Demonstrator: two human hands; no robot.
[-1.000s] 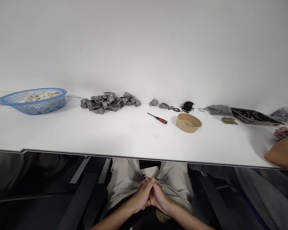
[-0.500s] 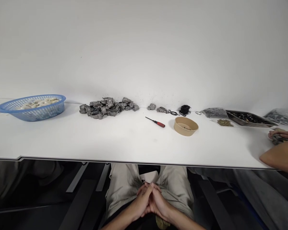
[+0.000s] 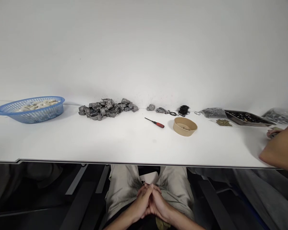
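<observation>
We are clasping our left hand and right hand together, both closed, just short of one phone lying on the lap. On the table, we are viewing one bowl holding small pieces, and one screwdriver beside it. Farther back, we are observing one basket containing whitish parts, one tray containing black pieces, two loose grey parts, and one grey heap, too overlapped for counting.

left hand and right hand clasped, fingers laced; both forearms angled inward
</observation>
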